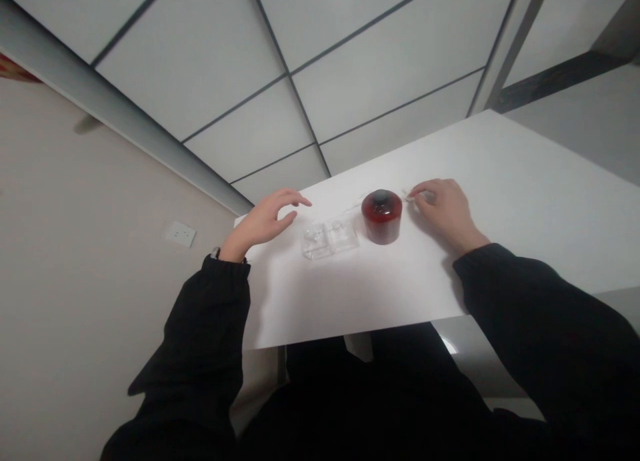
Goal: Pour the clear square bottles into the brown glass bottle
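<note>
My left hand hovers over the table's left side, thumb and fingers apart and nothing between them. Just to its right lies a clear plastic box with two square halves side by side; small transparent items show in it, too faint to name. Right of the box stands a dark red, translucent round jar with a dark knob on top. Beyond the jar, my right hand rests low over the table, thumb and forefinger pinched together. A small clear piece shows at those fingertips; its kind is unclear.
The white table ends at a front edge close to my body. Behind it rises a panelled white door with dark strips. A wall on the left carries a white socket.
</note>
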Action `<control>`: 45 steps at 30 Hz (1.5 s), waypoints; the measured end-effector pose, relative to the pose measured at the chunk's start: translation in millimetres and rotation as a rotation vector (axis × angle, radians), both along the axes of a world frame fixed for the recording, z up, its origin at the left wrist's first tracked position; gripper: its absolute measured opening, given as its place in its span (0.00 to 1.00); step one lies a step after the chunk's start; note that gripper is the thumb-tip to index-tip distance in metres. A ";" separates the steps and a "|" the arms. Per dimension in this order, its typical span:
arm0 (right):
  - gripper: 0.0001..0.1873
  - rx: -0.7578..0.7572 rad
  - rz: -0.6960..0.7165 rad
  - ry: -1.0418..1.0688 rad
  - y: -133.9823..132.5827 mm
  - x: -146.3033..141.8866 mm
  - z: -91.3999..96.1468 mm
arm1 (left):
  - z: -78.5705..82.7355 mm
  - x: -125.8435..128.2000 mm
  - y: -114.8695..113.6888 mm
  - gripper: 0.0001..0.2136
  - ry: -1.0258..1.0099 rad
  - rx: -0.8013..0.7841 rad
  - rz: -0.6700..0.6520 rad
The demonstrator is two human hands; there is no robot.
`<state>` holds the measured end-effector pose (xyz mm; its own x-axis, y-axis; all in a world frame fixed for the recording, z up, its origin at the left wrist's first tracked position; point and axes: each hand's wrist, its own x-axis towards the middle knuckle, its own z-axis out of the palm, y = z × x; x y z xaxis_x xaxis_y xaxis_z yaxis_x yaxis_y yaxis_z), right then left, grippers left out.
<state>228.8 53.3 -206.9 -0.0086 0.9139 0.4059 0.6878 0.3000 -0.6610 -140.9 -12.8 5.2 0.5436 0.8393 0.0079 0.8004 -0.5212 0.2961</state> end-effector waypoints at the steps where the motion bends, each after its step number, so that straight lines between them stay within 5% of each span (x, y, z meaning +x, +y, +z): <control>1: 0.12 0.002 -0.002 0.001 -0.2 -0.1 0.3 | 0.1 7.6 6.7 0.16 0.016 0.012 0.012; 6: 0.12 -0.005 -0.013 0.008 -2.0 -0.6 0.5 | -14.6 69.9 69.0 0.20 0.354 -0.143 -0.021; 11: 0.11 0.021 -0.011 0.016 -2.2 0.0 -0.8 | -55.0 136.2 127.2 0.17 0.548 -0.257 -0.045; 16: 0.11 0.024 -0.017 0.035 0.1 -1.1 -3.1 | -85.4 167.9 137.7 0.15 0.648 -0.246 -0.082; 20: 0.11 0.014 -0.007 0.047 2.2 -2.6 -2.9 | -68.9 167.0 138.8 0.12 0.570 -0.177 -0.104; 24: 0.11 0.016 -0.012 0.064 2.2 -3.6 -1.4 | -19.9 135.8 124.5 0.22 0.421 -0.066 -0.033; 29: 0.11 0.022 -0.021 0.084 2.2 -4.5 -0.8 | 21.9 79.8 59.4 0.16 -0.074 -0.028 0.088; 35: 0.10 0.024 -0.033 0.074 3.7 -4.0 -3.8 | 4.5 55.3 2.5 0.14 -0.168 -0.008 0.158; 45: 0.11 -0.015 -0.038 0.052 5.8 -1.3 -7.1 | -23.9 59.1 7.0 0.20 0.058 -0.106 0.106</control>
<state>227.5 59.1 -214.0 0.0473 0.9191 0.3912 0.6629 0.2641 -0.7006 -81.8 -5.8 -18.7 0.4494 0.8863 -0.1122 0.8663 -0.4017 0.2969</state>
